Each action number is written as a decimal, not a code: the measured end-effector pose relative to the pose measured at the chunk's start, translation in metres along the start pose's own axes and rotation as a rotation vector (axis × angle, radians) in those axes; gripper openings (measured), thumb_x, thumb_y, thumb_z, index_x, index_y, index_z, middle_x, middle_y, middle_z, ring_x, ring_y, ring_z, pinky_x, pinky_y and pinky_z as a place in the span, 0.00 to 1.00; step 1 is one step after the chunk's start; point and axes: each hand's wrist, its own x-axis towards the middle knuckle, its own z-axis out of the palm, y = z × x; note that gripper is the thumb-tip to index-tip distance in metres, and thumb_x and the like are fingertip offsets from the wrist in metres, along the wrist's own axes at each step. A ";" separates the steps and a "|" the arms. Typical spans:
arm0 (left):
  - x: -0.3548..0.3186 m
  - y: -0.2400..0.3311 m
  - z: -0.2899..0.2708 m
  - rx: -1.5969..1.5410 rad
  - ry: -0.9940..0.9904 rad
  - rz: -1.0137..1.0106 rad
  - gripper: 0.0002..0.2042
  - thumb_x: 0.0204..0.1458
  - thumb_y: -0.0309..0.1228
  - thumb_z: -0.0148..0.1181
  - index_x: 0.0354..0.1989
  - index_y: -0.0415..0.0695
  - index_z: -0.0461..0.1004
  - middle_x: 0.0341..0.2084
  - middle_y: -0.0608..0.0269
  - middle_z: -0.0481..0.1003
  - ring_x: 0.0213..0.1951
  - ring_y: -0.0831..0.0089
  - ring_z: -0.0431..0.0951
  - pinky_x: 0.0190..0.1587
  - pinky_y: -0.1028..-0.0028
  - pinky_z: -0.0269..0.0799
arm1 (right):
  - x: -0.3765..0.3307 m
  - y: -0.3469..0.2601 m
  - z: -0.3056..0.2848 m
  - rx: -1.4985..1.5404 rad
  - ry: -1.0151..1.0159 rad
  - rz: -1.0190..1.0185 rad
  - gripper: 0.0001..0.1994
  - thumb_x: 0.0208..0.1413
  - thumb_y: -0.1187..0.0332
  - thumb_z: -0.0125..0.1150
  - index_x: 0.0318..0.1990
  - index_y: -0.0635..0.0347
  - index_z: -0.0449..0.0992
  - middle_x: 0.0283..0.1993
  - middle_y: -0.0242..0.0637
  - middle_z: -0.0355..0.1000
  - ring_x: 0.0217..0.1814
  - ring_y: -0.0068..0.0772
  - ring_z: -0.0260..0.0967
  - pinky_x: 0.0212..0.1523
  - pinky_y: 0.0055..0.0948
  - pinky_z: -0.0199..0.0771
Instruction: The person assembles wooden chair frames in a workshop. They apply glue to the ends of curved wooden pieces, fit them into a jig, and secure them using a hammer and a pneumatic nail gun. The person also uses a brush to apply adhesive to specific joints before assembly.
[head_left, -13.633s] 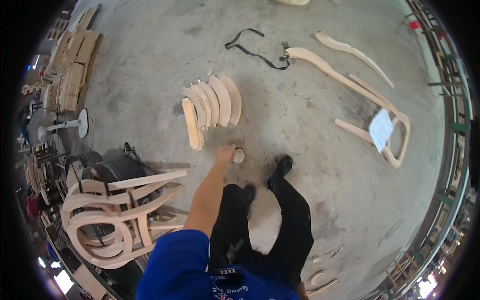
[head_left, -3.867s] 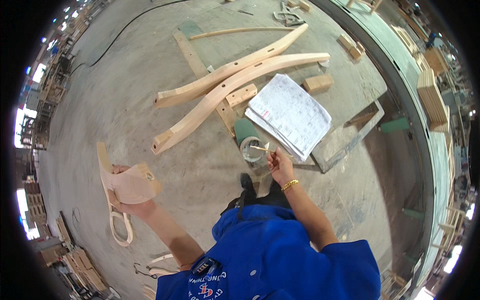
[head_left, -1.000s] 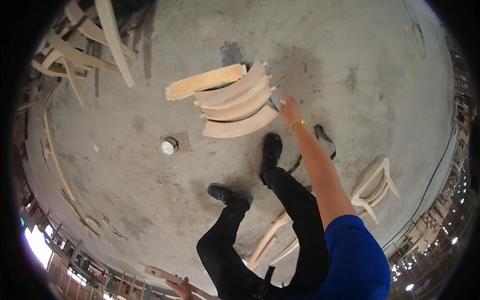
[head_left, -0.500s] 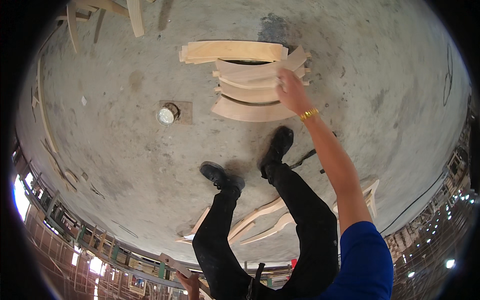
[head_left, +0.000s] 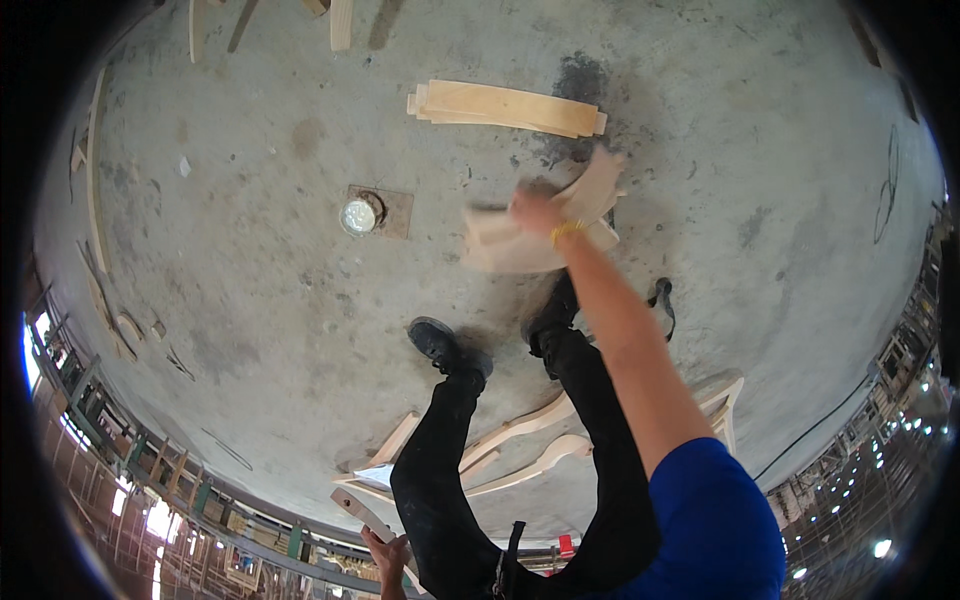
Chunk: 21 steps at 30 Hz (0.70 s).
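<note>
My right hand [head_left: 538, 212], smeared by motion, is closed over a bunch of curved wooden slats [head_left: 595, 190]. These pale slats are blurred and fanned out near my right foot. Beyond them on the floor lies a neat stack of similar curved slats [head_left: 510, 105]. At the lower left, my left hand [head_left: 386, 556] grips a long flat wooden piece [head_left: 358, 508] beside my left leg. Part of that piece is hidden behind my leg.
A tin of whitish stuff [head_left: 360, 215] stands on a small board [head_left: 398, 214] on the concrete floor. Shaped wooden parts [head_left: 530, 425] lie around my legs. A black strap [head_left: 664, 300] is at the right. More wood [head_left: 97, 180] lies along the left side.
My right hand has taken hold of the nearer curved slats and drawn them toward me, away from the stack. My left hand still holds its wooden piece. The view has shifted slightly.
</note>
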 end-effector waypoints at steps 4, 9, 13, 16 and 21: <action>-0.019 -0.002 -0.020 0.053 0.021 0.027 0.38 0.27 0.22 0.62 0.53 0.39 0.52 0.36 0.57 0.63 0.38 0.65 0.68 0.41 0.66 0.67 | -0.067 -0.132 0.066 0.609 -0.125 0.347 0.12 0.56 0.64 0.44 0.39 0.65 0.64 0.41 0.53 0.69 0.46 0.52 0.68 0.45 0.51 0.66; -0.031 -0.010 -0.044 0.087 0.065 0.023 0.41 0.27 0.18 0.60 0.57 0.37 0.48 0.43 0.51 0.64 0.45 0.59 0.69 0.49 0.62 0.65 | -0.107 -0.174 0.039 0.285 0.084 0.314 0.12 0.53 0.64 0.46 0.38 0.63 0.70 0.39 0.49 0.70 0.45 0.49 0.69 0.44 0.51 0.69; -0.038 0.001 -0.071 -0.052 -0.007 0.295 0.41 0.26 0.18 0.64 0.55 0.36 0.51 0.45 0.50 0.64 0.47 0.58 0.68 0.50 0.64 0.64 | -0.132 -0.152 -0.041 0.061 -0.112 0.219 0.10 0.52 0.68 0.48 0.28 0.61 0.76 0.36 0.44 0.72 0.39 0.43 0.71 0.39 0.44 0.73; -0.067 0.008 -0.103 0.092 0.102 0.488 0.38 0.28 0.25 0.69 0.52 0.36 0.55 0.42 0.48 0.67 0.46 0.58 0.69 0.48 0.64 0.65 | -0.166 -0.191 -0.107 0.698 0.087 0.395 0.17 0.53 0.64 0.50 0.49 0.61 0.63 0.37 0.55 0.72 0.40 0.59 0.69 0.40 0.48 0.70; -0.122 0.084 -0.153 0.005 0.185 0.567 0.34 0.32 0.35 0.71 0.49 0.36 0.62 0.42 0.45 0.68 0.47 0.48 0.68 0.49 0.61 0.65 | -0.192 -0.307 -0.254 0.829 0.149 0.055 0.15 0.54 0.66 0.55 0.46 0.64 0.73 0.29 0.41 0.74 0.30 0.29 0.71 0.33 0.27 0.69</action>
